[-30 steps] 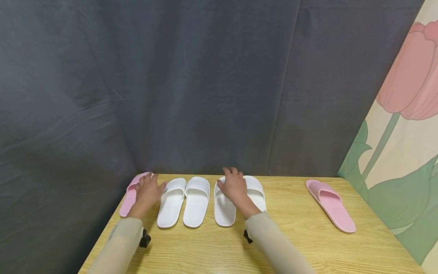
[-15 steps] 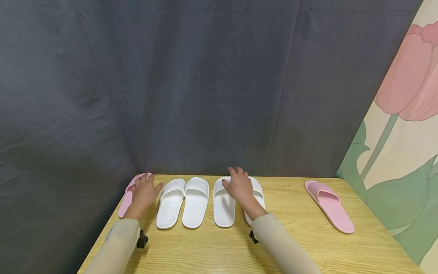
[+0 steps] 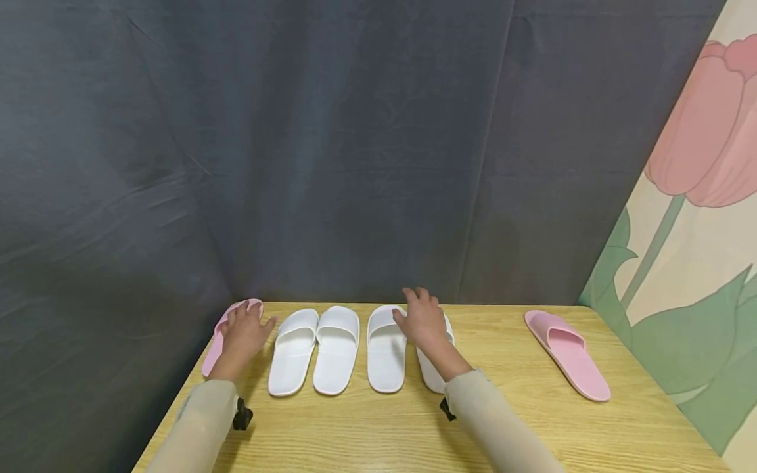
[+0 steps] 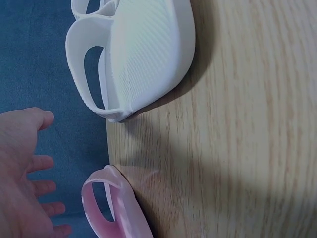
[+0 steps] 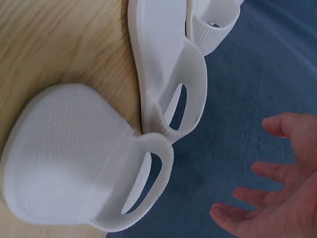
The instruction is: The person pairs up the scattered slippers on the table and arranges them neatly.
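Note:
My left hand [image 3: 244, 338] hovers over a pink slipper [image 3: 214, 358] at the table's left edge, hiding part of its strap. In the left wrist view the hand [image 4: 20, 173] has spread fingers and holds nothing, apart from the pink slipper [image 4: 119, 208]. My right hand [image 3: 427, 325] is above the rightmost white slipper [image 3: 430, 374], covering much of its strap. Its fingers are loosely bent in the right wrist view, where the hand [image 5: 290, 183] is clear of the white slipper [image 5: 64, 153]. Another white slipper [image 3: 387, 368] lies just left of that one.
Two more white slippers, one at the left [image 3: 290, 368] and one touching it [image 3: 335, 364], lie between the hands. A second pink slipper [image 3: 573, 364] lies angled at the right of the wooden table [image 3: 331, 433]. A dark curtain [image 3: 355, 164] hangs along the back edge.
My right hand has shifted right, from over the inner white slipper towards the rightmost one. The left hand has drifted slightly left. The slippers have not visibly moved on the table.

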A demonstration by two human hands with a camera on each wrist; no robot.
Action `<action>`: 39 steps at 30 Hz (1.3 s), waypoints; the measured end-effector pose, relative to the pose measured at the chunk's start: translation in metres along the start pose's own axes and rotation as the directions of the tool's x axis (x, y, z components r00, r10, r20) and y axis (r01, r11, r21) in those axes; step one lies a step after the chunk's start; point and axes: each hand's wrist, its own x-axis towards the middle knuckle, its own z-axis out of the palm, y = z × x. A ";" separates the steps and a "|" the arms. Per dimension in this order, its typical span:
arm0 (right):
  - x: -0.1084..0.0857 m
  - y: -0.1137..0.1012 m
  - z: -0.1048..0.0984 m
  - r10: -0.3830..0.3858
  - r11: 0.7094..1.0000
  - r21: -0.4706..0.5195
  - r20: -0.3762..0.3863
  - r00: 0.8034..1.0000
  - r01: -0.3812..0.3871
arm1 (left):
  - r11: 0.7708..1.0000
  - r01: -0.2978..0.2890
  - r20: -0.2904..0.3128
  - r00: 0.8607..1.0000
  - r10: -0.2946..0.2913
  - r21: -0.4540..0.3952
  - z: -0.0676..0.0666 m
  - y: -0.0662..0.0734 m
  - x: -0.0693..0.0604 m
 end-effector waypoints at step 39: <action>-0.005 0.052 -0.016 0.036 0.999 -0.034 -0.051 0.998 -0.038 | 0.999 0.038 0.046 0.998 -0.036 -0.034 -0.002 -0.015 0.001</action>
